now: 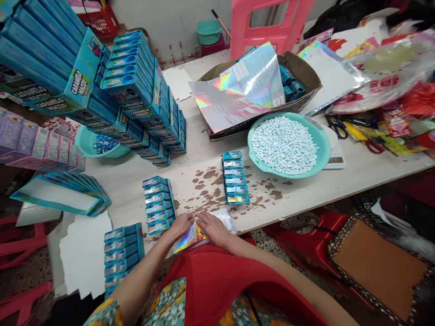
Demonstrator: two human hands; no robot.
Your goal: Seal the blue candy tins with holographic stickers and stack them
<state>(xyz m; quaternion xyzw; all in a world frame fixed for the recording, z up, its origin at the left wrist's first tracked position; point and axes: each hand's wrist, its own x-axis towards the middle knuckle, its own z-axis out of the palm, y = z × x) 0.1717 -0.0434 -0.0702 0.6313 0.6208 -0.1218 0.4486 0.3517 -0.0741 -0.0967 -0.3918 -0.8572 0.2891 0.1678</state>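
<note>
Both my hands work at the table's near edge on a small holographic sticker sheet (190, 239). My left hand (182, 225) pinches its upper left part. My right hand (212, 227) lies on the sheet with fingers pressed down on it. Just left of my left hand stands a row of small blue candy boxes (157, 203). A second short row of blue boxes (235, 178) lies beyond my right hand. A teal bowl (321, 140) full of small white candies sits to the right of that row.
Tall stacks of blue cartons (136, 90) fill the left. A cardboard box (306, 77) holds large holographic sheets (241, 86). Scissors (340, 127) and wrappers clutter the right. A pink chair (268, 22) stands behind. More blue boxes (122, 249) rest at lower left.
</note>
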